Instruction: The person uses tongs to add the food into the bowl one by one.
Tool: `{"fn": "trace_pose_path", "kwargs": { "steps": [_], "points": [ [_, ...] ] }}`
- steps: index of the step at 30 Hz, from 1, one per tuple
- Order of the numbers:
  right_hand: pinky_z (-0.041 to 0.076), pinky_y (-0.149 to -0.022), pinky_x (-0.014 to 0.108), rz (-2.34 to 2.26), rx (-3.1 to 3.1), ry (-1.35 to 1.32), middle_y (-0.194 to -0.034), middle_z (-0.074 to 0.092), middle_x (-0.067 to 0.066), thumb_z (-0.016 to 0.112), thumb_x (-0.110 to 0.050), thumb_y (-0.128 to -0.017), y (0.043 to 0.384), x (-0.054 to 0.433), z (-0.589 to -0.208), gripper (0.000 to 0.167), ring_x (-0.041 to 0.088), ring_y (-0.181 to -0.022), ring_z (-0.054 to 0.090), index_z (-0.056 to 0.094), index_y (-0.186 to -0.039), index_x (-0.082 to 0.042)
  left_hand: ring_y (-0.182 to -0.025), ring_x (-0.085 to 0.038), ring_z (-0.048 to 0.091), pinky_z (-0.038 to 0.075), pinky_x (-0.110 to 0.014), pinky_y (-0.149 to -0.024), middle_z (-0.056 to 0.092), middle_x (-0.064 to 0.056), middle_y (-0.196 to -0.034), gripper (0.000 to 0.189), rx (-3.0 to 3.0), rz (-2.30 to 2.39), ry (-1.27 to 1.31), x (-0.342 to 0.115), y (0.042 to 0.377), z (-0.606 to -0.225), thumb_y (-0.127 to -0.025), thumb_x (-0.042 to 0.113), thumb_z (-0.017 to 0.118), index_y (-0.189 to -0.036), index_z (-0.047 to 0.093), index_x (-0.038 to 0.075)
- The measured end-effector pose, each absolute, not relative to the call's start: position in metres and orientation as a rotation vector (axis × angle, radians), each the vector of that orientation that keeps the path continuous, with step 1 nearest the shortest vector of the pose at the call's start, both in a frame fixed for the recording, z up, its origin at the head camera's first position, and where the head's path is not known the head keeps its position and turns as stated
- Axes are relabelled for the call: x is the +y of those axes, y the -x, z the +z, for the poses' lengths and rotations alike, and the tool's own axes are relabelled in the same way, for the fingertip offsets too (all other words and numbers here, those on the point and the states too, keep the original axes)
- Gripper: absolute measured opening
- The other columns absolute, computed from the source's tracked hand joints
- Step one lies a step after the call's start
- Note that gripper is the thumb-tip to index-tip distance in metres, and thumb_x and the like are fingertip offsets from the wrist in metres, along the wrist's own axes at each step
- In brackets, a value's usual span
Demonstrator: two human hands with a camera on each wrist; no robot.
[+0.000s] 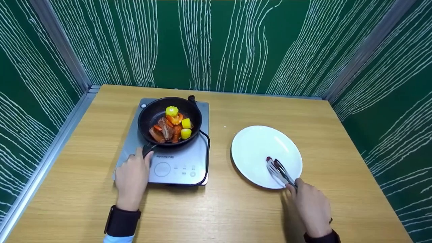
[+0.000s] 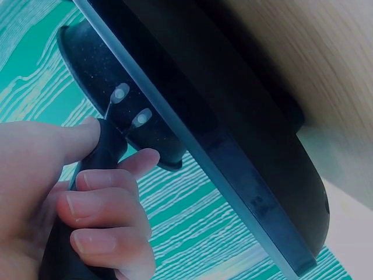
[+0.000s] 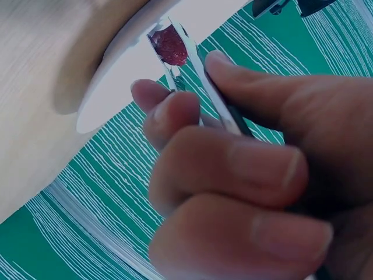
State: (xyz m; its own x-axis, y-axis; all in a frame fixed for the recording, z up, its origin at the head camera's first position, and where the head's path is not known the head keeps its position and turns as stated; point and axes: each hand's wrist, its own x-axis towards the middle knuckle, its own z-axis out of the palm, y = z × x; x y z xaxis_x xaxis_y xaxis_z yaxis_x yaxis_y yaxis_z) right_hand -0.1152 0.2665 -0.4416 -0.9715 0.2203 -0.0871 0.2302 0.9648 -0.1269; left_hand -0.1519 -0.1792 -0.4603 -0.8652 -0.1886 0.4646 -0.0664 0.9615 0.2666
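My left hand (image 1: pixel 131 175) grips the black handle (image 2: pixel 109 143) of a dark frying pan (image 1: pixel 153 113). In the pan lie yellow corn pieces (image 1: pixel 186 133), orange carrot-like pieces (image 1: pixel 174 119) and browned chunks of meat (image 1: pixel 164 130). Over the front right part of a round white plate (image 1: pixel 249 148), my right hand (image 1: pixel 312 202) holds metal tongs (image 1: pixel 285 173), fingers curled round them. Between the tongs' tips is a small dark red piece of food (image 3: pixel 170 46), close over the plate; its kind cannot be told.
Under the pan is a flat grey induction cooker (image 1: pixel 135 155) with touch controls at its front. A black cord (image 1: pixel 208 148) runs along its right side. The wooden table (image 1: pixel 222 209) is enclosed by green panels (image 1: pixel 168 50) with white wavy lines.
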Motion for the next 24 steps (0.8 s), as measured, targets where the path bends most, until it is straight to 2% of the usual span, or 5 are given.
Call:
{"fn": "trace_pose_path", "kwargs": {
  "steps": [14, 20, 24],
  "points": [
    [0.028, -0.047, 0.033, -0.298, 3.249, -0.189, -0.062, 0.046, 0.003, 0.065, -0.033, -0.100, 0.119, 0.252, -0.445, 0.032, 0.021, -0.054, 0.044, 0.059, -0.085, -0.006, -0.049, -0.038, 0.061, 0.045, -0.047, -0.042, 0.064, -0.021, -0.068, 0.041, -2.634, -0.340, -0.184, -0.181, 0.153, -0.461, -0.103, 0.035, 0.060, -0.113, 0.064, -0.005],
    [0.030, -0.045, 0.036, -0.344, 3.357, -0.086, -0.061, 0.047, 0.004, 0.067, -0.034, -0.099, 0.125, 0.240, -0.445, 0.031, 0.022, -0.051, 0.046, 0.059, -0.085, -0.008, -0.047, -0.036, 0.060, 0.044, -0.046, -0.041, 0.063, -0.021, -0.066, 0.040, -2.634, -0.329, -0.177, -0.181, 0.153, -0.462, -0.104, 0.035, 0.060, -0.111, 0.063, -0.004],
    [0.035, -0.045, 0.043, -0.384, 3.461, 0.047, -0.060, 0.052, 0.006, 0.069, -0.031, -0.098, 0.132, 0.227, -0.441, 0.027, 0.028, -0.051, 0.052, 0.061, -0.087, -0.008, -0.046, -0.036, 0.059, 0.043, -0.046, -0.041, 0.062, -0.021, -0.066, 0.039, -2.634, -0.332, -0.177, -0.181, 0.153, -0.462, -0.104, 0.035, 0.059, -0.109, 0.063, -0.004]
  ]
}}
